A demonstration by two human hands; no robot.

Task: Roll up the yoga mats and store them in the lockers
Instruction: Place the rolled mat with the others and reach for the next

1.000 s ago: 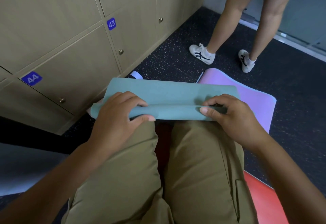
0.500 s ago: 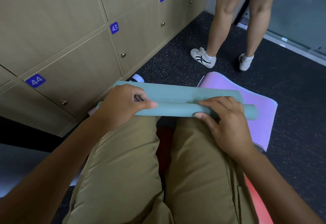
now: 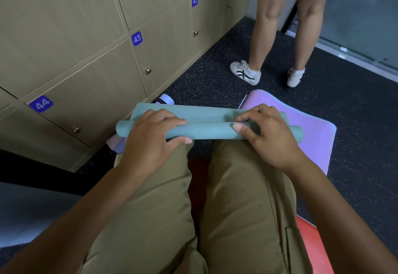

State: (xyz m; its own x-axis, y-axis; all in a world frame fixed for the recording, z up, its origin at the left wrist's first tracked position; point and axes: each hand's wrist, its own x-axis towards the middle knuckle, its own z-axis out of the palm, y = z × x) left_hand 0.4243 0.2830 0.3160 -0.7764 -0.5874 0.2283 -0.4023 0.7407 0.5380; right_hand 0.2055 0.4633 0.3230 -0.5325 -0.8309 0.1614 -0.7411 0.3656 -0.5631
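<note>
A teal yoga mat [image 3: 206, 131] lies across my knees, most of it wound into a thin roll with a short flat strip left beyond it. My left hand [image 3: 150, 135] is curled over the roll's left part, thumb under its near side. My right hand [image 3: 267, 133] grips the roll near its right end. Under the teal mat a pink-purple mat [image 3: 310, 135] lies flat on the floor. Tan lockers [image 3: 90, 84] numbered 44, 43 and 42 line the wall to my left, all with doors closed.
A person in white sneakers [image 3: 245, 73] stands on the dark speckled floor [image 3: 355, 110] just beyond the mats. A red mat [image 3: 312, 245] lies under my right leg. A white-and-dark shoe tip [image 3: 165, 99] shows beside the lockers. A glass partition stands at the far right.
The flat part of the teal mat has shrunk as both hands rolled it away from me, and the roll has grown thicker. The standing person shifted their feet.
</note>
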